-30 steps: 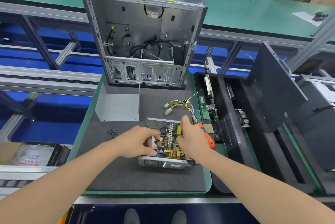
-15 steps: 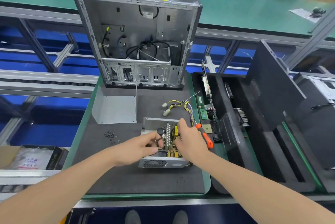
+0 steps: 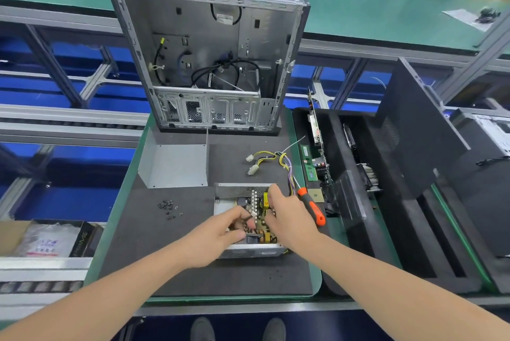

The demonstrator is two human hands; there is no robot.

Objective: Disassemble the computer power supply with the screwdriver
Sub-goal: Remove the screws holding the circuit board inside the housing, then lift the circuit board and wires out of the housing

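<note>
— Anything different from a moment ago?

— Hardly. The supply (image 3: pixel 240 191) sits in the same spot on the mat (image 3: pixel 154 258), near the front of the bench (image 3: pixel 316 280), open at the top with its board (image 3: pixel 262 233) showing. Both hands are still in it.

— What's the left hand (image 3: pixel 218 238) doing?

— Its grip is closed: thumb and curled fingers pinch at the parts on the near left of the board. It has kept that hold, maybe a touch further in than before.

— And the right hand (image 3: pixel 287 219)?

— Draped over the right side of the board, fingers bent down, one reaching to the far wall. Its back faces me, so I cannot tell whether that grip has hold of anything.

— The screwdriver (image 3: pixel 311 205)?

— Nobody is holding it. It lies where it lay before, orange handle just right of the supply, near the right wrist.

— The rest?

— The wires (image 3: pixel 276 158) trail off behind the supply. The grey cover (image 3: pixel 176 164) stands on the mat to the left, with loose screws (image 3: pixel 168 207) in front of it. The gutted case (image 3: pixel 209 51) stands upright at the back.
</note>
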